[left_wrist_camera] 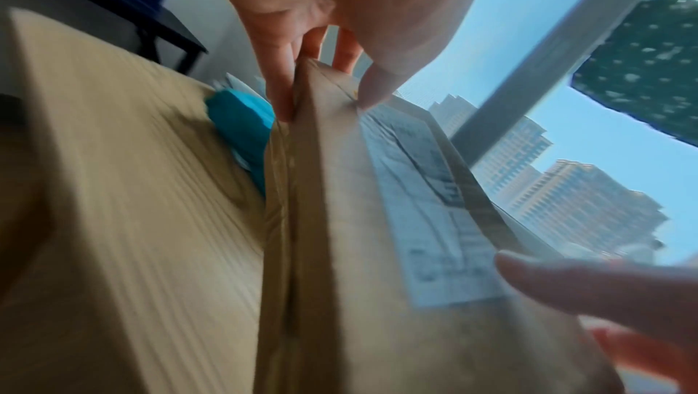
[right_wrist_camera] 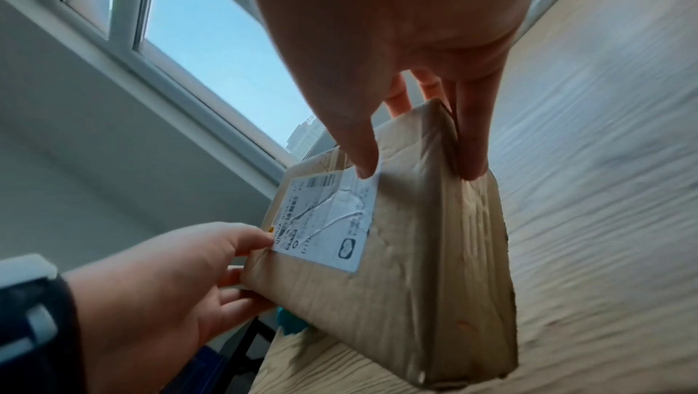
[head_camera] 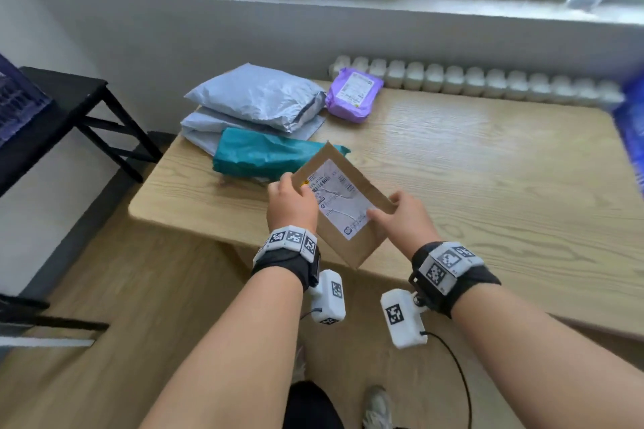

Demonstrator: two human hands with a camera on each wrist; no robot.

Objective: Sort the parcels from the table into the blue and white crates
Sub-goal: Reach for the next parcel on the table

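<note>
Both forearms reach forward, bare, each with a dark band strapped at the wrist. The left hand [head_camera: 292, 203] sits a little farther out than the right hand [head_camera: 400, 219], backs of both turned up. Each has its thumb on top and fingers curled beneath in a pinching grip on the brown parcel [head_camera: 343, 205] (the one thing they share), left on its left edge, right on its right edge, the palms angled toward each other.

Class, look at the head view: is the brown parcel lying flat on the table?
No: both the left hand and right hand hold the brown parcel tilted above the table.
</note>
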